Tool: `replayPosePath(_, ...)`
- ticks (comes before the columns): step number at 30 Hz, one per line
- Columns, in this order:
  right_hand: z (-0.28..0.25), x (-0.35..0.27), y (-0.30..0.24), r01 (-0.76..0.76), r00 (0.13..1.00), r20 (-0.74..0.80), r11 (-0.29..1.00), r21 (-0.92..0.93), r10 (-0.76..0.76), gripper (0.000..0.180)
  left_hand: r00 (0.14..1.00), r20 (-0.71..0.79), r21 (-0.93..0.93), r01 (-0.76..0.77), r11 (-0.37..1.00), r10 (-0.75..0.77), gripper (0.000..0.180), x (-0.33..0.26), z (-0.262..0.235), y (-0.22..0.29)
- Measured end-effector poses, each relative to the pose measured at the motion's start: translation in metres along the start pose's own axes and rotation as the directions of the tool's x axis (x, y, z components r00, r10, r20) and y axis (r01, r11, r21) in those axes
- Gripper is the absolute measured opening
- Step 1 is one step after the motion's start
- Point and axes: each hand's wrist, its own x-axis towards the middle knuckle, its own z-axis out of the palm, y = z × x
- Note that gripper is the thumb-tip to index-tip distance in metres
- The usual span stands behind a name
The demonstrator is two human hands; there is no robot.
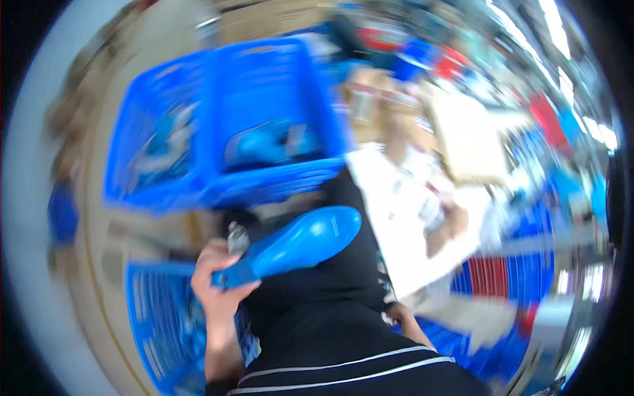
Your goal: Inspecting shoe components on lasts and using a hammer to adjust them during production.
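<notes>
My left hand (221, 284) is closed around the narrow end of a glossy blue shoe last (307, 241). The last is held out over my black-clothed lap, its broad rounded end pointing right and away from me. A small grey patterned thing (237, 237) shows just beyond my fingers; I cannot make out what it is. Low beside my right side, near the corner of a white tabletop (403, 257), is my right hand (398, 313). Its fingers are smeared and partly hidden, so whether it holds anything is unclear.
Two blue crates, a left one (119, 165) and a right one (264, 86), stand ahead with blue items inside. Another blue crate (142, 323) is by my left forearm. A co-worker's hand (452, 224) is over the white tabletop. Blue crates (538, 244) stand at right.
</notes>
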Motion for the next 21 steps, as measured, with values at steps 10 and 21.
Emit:
replayPosePath(10, 0.122, -0.024, 0.018, -0.214, 0.962, -0.023, 0.808, 0.549, 0.271, 0.04, 0.414, 0.91, -0.186, 0.341, 0.921, 0.03, 0.044, -0.03, 0.326, 0.097)
replayPosePath(21, 0.31, -0.013, 0.058, -0.389, 0.903, 0.278, 0.349, 0.853, 0.326, 0.021, -0.256, 0.66, -0.177, 0.86, 0.478, 0.706, 0.09, -0.218, 0.454, 0.226)
